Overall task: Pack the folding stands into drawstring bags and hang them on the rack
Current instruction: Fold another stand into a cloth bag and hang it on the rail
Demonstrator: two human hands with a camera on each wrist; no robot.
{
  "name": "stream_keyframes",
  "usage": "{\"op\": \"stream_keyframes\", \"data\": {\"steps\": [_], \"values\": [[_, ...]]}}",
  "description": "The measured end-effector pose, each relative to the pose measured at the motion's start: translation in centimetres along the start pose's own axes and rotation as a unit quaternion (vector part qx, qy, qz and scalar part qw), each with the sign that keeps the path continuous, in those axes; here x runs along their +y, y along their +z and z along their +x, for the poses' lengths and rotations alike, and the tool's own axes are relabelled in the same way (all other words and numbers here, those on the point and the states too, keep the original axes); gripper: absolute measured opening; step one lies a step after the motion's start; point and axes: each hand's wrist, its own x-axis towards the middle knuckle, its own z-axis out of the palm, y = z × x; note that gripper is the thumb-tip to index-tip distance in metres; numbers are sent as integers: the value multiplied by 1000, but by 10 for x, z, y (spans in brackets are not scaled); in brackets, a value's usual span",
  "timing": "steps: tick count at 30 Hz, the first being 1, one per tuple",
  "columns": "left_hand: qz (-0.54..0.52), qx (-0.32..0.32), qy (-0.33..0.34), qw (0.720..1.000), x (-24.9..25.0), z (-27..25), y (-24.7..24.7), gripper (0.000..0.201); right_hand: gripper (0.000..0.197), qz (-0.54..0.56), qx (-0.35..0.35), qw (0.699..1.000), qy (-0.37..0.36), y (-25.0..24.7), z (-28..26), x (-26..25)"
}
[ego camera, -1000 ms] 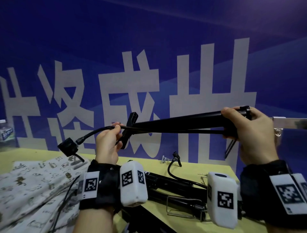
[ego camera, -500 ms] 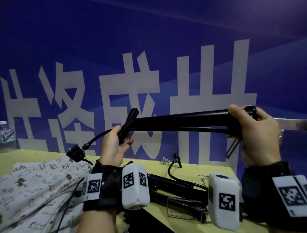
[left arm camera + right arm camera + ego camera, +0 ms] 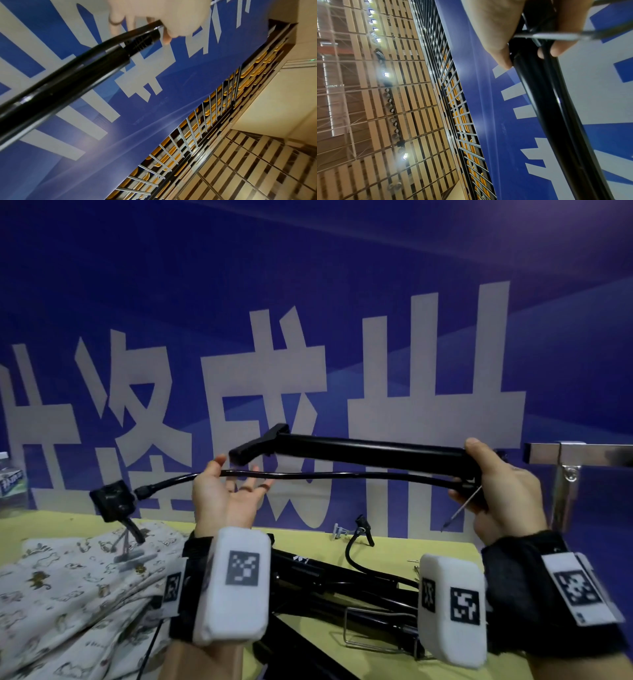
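A black folded stand (image 3: 370, 451) is held level in the air above the table (image 3: 442, 553), in front of a blue wall (image 3: 308, 285) with large white characters. The right hand (image 3: 503, 491) is raised at the stand's right end, the thumb laid over the top of the tube and the fingers curled beneath, so that tube and thin arm are gripped together; in the right wrist view the thumb and fingertips (image 3: 559, 50) are seen wrapped round the black tubes, with a thin metal rod (image 3: 556, 36) crossing the fingers. The left hand (image 3: 226, 494) is held palm up beneath the left end, its fingers loosely spread and nearly straight; the stand's thin flexible arm (image 3: 308, 474) is lying across them, with the thumb tip raised beside it. No closed grip is seen there. A black clip head (image 3: 114, 499) is carried at the arm's far left end, hanging over the bags.

One stand is held; at least one more folded stand (image 3: 342, 583) is lying on the table between the wrists, and the exact count cannot be told. A pile of printed cloth bags (image 3: 68, 583) is lying at the left; they are flat, and nothing is seen inside them. One metal rack bar (image 3: 582, 453) is seen at the right edge.
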Motion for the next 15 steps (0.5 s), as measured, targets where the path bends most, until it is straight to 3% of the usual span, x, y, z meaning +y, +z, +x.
{"op": "stream_keyframes", "data": {"steps": [6,13,15], "values": [[-39,-28,-13,999,-7,6,-4,20,16,-4,-30,998,53,-8,4,-9],[-10,-36,37,999,-5,-6,1,25,18,-70,-106,981,146,-14,5,-18],[-7,-69,8,998,2,-14,5,23,20,-93,-97,980,148,-14,5,-18]]}}
